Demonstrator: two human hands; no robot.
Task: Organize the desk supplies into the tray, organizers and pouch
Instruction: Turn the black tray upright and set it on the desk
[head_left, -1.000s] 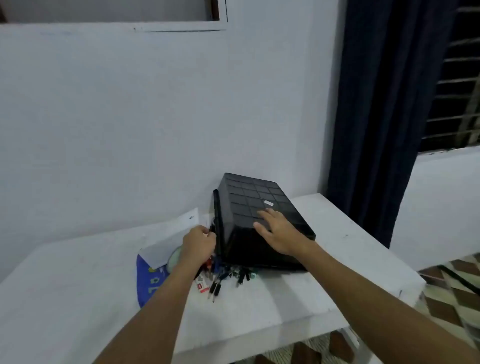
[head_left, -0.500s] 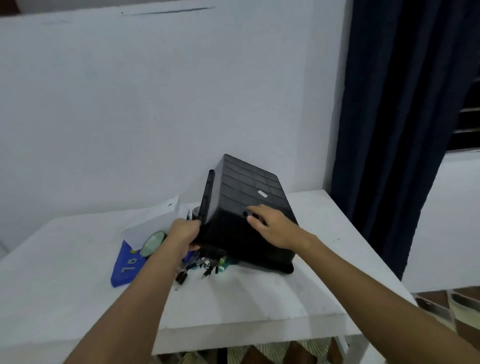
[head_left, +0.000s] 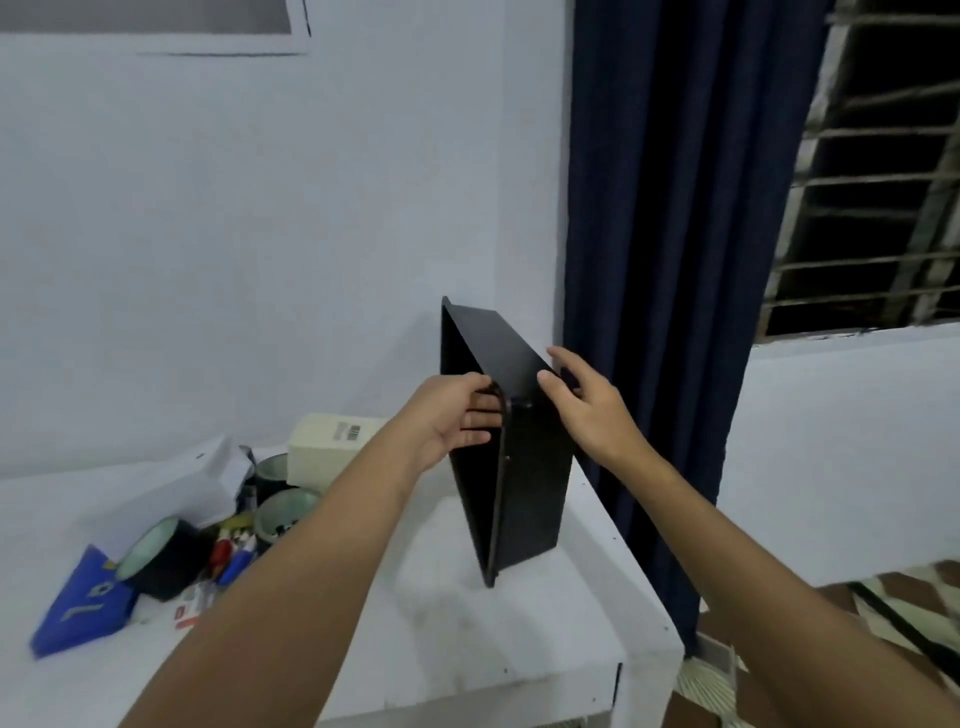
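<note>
A single head-worn view looks forward and slightly down from the person's own eye level, close enough that both forearms run in from the bottom edge. It faces the wall (head_left: 260, 234) beyond the hands, with the white surface (head_left: 415, 623) below them, a dark curtain (head_left: 675, 208) to their right and a barred window (head_left: 883, 182) further right.

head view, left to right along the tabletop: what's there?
blue pouch → black tape roll → pens and pencils → round cup organizer → left hand → black tray standing on edge → right hand → dark blue curtain
</note>
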